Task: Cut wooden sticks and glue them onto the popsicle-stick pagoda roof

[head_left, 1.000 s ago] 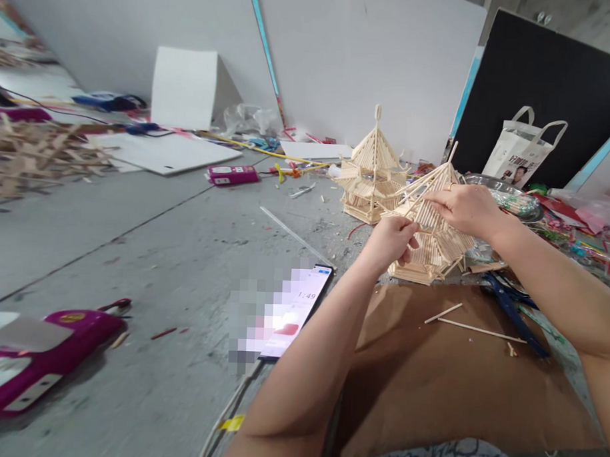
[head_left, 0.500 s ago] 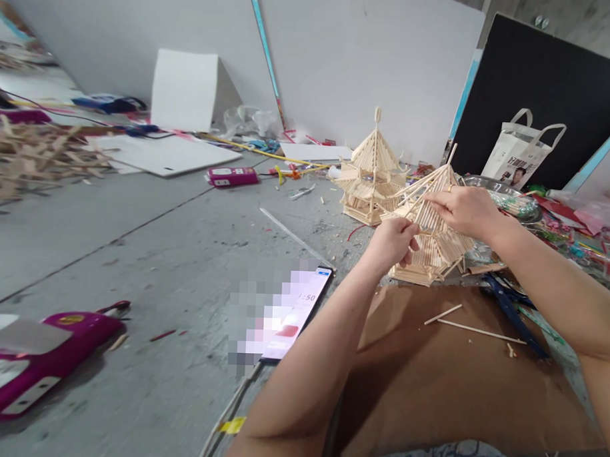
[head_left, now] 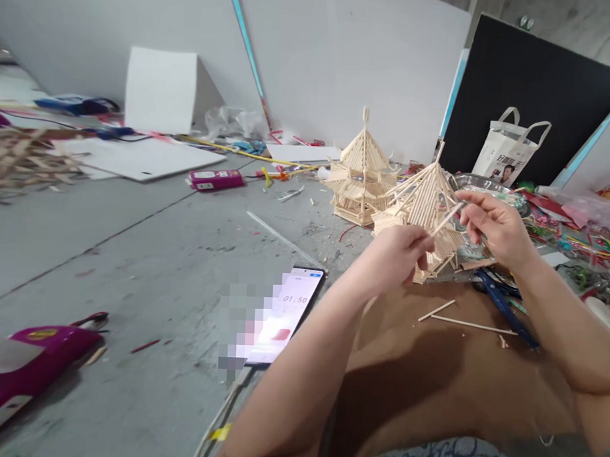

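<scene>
"Where was the stick (head_left: pixel 446 220)?"

"Right of centre, slanting in front of the nearer model (head_left: pixel 425 201). The left hand (head_left: pixel 400 255) pinched its lower end, its forearm rising from the bottom of the frame."

"And the right hand (head_left: pixel 502 229)?"

"Its fingers curled at the upper end; I couldn't tell whether they gripped. Half a second earlier they lay against the nearer model; now they had drawn off rightward, and the left hand had shifted right too."

"Room around them?"

"The second model (head_left: pixel 361 177) stood just behind, upper centre. A brown sheet (head_left: pixel 430 379) spread below; grey floor (head_left: pixel 178 257) stretched left, with pale panels (head_left: pixel 351 57) bounding the top."
</scene>
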`<state>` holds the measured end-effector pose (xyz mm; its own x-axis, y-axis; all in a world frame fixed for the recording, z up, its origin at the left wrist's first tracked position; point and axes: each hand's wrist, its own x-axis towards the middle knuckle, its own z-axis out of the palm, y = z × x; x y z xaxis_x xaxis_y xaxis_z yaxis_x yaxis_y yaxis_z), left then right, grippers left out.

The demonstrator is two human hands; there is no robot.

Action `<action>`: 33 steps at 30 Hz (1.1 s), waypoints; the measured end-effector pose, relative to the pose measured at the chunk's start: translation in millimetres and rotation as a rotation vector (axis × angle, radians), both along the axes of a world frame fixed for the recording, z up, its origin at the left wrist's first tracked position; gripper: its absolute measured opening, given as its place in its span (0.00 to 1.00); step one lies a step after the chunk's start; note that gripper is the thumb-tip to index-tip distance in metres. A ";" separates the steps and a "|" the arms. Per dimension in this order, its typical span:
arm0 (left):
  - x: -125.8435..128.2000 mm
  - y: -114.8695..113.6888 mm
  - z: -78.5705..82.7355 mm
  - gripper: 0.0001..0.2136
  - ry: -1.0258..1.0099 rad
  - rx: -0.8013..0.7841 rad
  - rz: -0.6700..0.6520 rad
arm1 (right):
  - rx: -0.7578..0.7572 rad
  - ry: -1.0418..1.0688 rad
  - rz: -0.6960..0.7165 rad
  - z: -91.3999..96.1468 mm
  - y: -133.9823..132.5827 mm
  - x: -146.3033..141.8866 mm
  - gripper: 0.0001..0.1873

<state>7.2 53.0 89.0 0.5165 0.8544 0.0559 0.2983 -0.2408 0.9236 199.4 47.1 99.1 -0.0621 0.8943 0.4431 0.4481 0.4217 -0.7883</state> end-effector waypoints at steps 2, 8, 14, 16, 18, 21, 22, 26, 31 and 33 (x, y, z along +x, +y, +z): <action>11.3 -5.3 -5.5 0.10 0.036 0.003 -0.078 | -0.055 0.099 0.019 -8.7 -14.4 2.7 0.17; 45.7 -8.4 -24.5 0.11 0.133 0.099 -0.210 | -0.108 0.320 -0.108 -38.4 -40.1 25.9 0.12; 70.3 -23.6 -39.5 0.13 0.167 0.263 -0.163 | -0.107 0.306 -0.182 -65.5 -54.0 50.1 0.13; 75.0 -31.1 -49.7 0.13 0.160 0.257 -0.122 | -0.131 0.247 -0.165 -75.3 -59.4 48.5 0.14; 77.3 -38.2 -62.1 0.12 0.153 0.233 -0.063 | -0.153 0.177 -0.124 -86.2 -63.3 45.2 0.16; 75.0 -45.7 -82.7 0.11 0.159 0.253 -0.032 | -0.153 0.103 -0.116 -101.7 -64.5 50.3 0.22; 72.9 -46.9 -90.0 0.11 0.156 0.263 -0.015 | -0.144 0.053 -0.162 -105.7 -63.8 56.5 0.23; 62.0 -43.4 -119.9 0.11 0.128 0.256 0.099 | -0.267 -0.609 -0.594 -115.4 -60.2 93.3 0.21; 56.2 -32.7 -144.1 0.10 0.169 0.301 0.137 | -0.751 -1.139 -0.566 -123.9 -58.1 114.7 0.26; 55.8 -32.2 -146.3 0.10 0.154 0.324 0.125 | -0.770 -1.152 -0.533 -126.1 -57.6 114.2 0.23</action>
<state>63.0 20.8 -57.3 0.4328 0.8623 0.2631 0.4736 -0.4658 0.7475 313.6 -10.6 -27.0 0.3613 0.9101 -0.2027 0.9298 -0.3355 0.1511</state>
